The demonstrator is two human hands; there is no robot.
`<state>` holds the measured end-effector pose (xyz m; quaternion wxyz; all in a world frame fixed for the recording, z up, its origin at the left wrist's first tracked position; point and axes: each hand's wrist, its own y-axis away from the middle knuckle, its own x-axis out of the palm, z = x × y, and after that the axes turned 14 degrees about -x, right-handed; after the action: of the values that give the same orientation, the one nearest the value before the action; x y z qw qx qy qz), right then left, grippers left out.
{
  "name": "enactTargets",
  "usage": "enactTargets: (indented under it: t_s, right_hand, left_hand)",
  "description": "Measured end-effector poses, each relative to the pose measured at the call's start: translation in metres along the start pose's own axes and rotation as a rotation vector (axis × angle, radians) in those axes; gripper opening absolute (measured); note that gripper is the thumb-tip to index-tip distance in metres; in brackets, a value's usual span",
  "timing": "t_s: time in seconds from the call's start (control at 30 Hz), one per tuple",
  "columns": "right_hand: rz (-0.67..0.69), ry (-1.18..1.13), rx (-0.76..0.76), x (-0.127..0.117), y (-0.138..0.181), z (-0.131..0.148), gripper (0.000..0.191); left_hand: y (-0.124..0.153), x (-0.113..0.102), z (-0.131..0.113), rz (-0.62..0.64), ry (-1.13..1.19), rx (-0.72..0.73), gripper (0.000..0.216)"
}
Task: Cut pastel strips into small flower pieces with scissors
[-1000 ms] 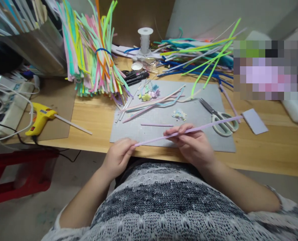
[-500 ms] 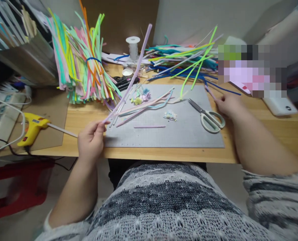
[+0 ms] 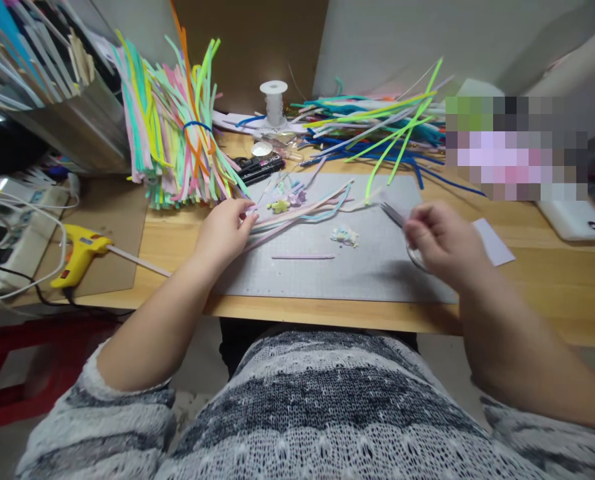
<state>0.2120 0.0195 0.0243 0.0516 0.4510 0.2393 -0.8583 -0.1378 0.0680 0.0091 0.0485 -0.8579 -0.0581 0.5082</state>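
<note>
My left hand is over the left part of the grey cutting mat, thumb and fingertips pinched at a lilac pipe cleaner whose far end shows beyond the small flowers. Its middle is hard to make out. Several pink, blue and lilac pipe cleaners lie beside the fingers. In my right hand are the scissors, blades pointing to the far left and the handle partly hidden by the fingers. On the mat lie a short lilac piece and a little pile of pale scraps. Small fuzzy flowers sit behind.
A yellow glue gun lies at left, by a power strip. Behind stand a tied bundle of pipe cleaners and a white spool. Loose pipe cleaners spread at back right. A pale card lies right.
My right hand has moved left and taken hold of the scissors, lifting them. My left hand has moved forward and right over the mat, and the long lilac pipe cleaner no longer stands up high.
</note>
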Motion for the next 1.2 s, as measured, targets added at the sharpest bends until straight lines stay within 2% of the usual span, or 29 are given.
enactTargets:
  t_s: [0.07,0.13,0.2,0.3,0.43,0.63,0.83,1.0,1.1,1.2]
  right_hand:
    - [0.201,-0.049,-0.103,0.016,0.006,0.030,0.013]
    - [0.404,-0.096,-0.134,0.034,0.010,0.058,0.016]
    - [0.565,-0.102,-0.163,0.053,0.011,0.082,0.018]
    - [0.673,-0.021,-0.260,0.080,0.005,0.105,0.019]
    - [0.701,0.133,-0.367,0.104,-0.004,0.124,0.022]
    - [0.677,0.169,-0.404,0.120,-0.012,0.141,0.024]
    - [0.662,0.171,-0.394,0.124,-0.014,0.143,0.025]
    - [0.662,0.174,-0.380,0.126,-0.014,0.147,0.025]
    - [0.672,0.148,-0.363,0.124,-0.015,0.144,0.024]
    - [0.686,0.023,-0.305,0.115,-0.013,0.129,0.020]
  left_hand:
    - [0.021,-0.008,0.004,-0.073,0.056,0.015,0.029]
    - [0.050,-0.014,0.011,-0.192,0.146,-0.031,0.023]
    - [0.084,-0.013,0.022,-0.367,0.226,-0.111,0.017]
    - [0.130,0.000,0.044,-0.514,0.281,-0.143,0.012]
    - [0.169,0.022,0.068,-0.454,0.082,-0.083,0.023]
    - [0.180,0.033,0.082,-0.445,-0.008,-0.031,0.033]
    - [0.178,0.035,0.078,-0.452,-0.018,-0.040,0.037]
    - [0.178,0.036,0.073,-0.406,-0.102,-0.075,0.045]
    - [0.178,0.037,0.071,-0.394,-0.132,-0.079,0.045]
    - [0.177,0.036,0.071,-0.408,-0.147,-0.084,0.046]
